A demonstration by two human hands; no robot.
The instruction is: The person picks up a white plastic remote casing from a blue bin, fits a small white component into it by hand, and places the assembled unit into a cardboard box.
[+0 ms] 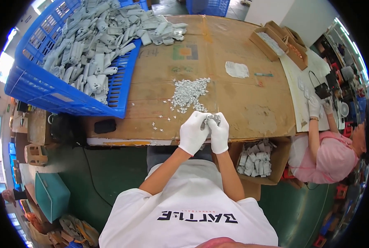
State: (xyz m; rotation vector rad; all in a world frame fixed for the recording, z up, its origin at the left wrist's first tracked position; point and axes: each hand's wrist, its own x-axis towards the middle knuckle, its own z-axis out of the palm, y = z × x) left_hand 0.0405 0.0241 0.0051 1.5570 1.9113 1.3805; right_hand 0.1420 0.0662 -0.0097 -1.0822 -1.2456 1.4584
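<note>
My left hand point(192, 133), in a white glove, is closed on one side of a small grey part point(209, 117). On its other side my right hand point(220, 134), gloved the same way, pinches it, so both hands meet at the table's near edge. The fingers cover most of the part, and its exact kind cannot be made out. Just beyond my fingertips lies a loose pile of tiny silvery metal pieces point(189, 94), with several strays scattered to its left.
A blue crate point(68, 103) heaped with grey plastic housings point(95, 53) leans at the left. On the cardboard-covered table lie a black pouch point(105, 126), a paper scrap point(237, 70) and a pen point(263, 75). A carton point(280, 159) of parts stands below right. A pink-clad co-worker point(329, 157) sits at the right.
</note>
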